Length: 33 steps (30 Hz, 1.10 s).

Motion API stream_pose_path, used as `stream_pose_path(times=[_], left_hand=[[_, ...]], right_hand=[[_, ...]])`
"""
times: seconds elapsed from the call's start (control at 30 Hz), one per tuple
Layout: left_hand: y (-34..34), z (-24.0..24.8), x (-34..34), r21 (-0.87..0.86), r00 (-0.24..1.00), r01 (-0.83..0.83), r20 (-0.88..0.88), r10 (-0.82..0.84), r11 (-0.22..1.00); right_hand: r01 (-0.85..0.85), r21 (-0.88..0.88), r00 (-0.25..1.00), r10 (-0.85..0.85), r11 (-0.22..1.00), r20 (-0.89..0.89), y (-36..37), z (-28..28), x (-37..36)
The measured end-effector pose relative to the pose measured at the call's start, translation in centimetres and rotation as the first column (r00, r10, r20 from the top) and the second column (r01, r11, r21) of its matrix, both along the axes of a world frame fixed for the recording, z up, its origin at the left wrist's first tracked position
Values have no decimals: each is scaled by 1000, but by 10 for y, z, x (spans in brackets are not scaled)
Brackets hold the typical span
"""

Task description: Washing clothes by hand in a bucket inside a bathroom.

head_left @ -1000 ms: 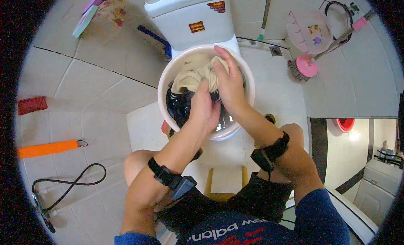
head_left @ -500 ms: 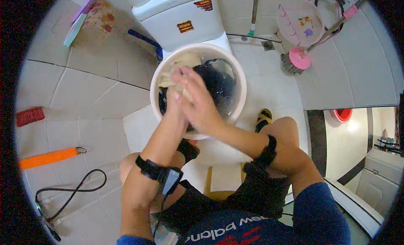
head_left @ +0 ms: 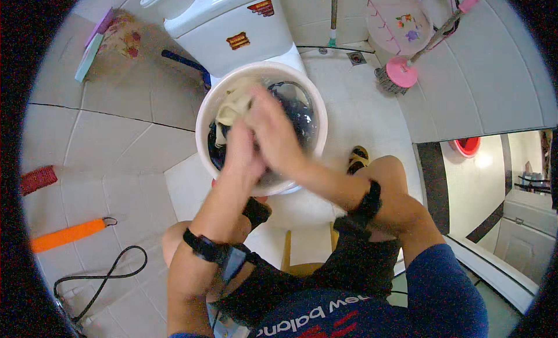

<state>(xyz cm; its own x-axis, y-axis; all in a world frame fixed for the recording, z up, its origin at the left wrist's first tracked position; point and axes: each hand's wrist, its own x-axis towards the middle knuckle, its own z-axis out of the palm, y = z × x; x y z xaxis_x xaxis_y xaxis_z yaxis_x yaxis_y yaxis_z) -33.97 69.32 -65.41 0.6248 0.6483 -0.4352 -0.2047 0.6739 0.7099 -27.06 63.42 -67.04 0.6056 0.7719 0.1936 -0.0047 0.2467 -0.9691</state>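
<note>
A white plastic basin (head_left: 314, 108) stands on the tiled floor in front of me, holding water, a cream cloth (head_left: 234, 103) and dark laundry (head_left: 299, 114). My left hand (head_left: 241, 152) and my right hand (head_left: 273, 132) are pressed together over the basin's near side, fingers closed on the wet cloth. Both hands are blurred by motion. A black band sits on each wrist.
A white toilet (head_left: 226, 27) stands just behind the basin. A pink-headed scrubbing brush (head_left: 398, 74) lies at the right, an orange strap (head_left: 67, 234), a red brush (head_left: 38, 179) and a black cable (head_left: 104, 277) at the left. A dark sandal (head_left: 358, 158) lies beside my knee.
Both hands have drawn from the basin's far side toward its near left side, rubbing the cloth; the cream cloth now lies at the left rim and dark laundry shows.
</note>
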Motion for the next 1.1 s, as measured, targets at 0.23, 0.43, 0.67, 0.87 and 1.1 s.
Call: stream_pose_path(times=[0.23, 0.43, 0.67, 0.87, 1.1], left_hand=[[-16, 15, 17, -127, 998, -54, 15, 57, 990], [19, 22, 1, -68, 988, -147, 43, 150, 987], [46, 32, -5, -213, 944, -211, 207, 255, 954], [11, 36, 23, -193, 976, -185, 79, 203, 964], [2, -17, -6, 97, 993, -117, 20, 115, 988]], right_hand=[[117, -69, 967, -98, 991, 234, 23, -19, 53], [-204, -215, 973, 222, 955, 66, 3, 12, 62], [-333, 43, 815, 311, 942, -489, -7, 22, 80], [-56, 177, 931, 116, 983, -347, -3, -20, 36], [-27, 55, 907, 1, 998, 420, 2, 1, 7]])
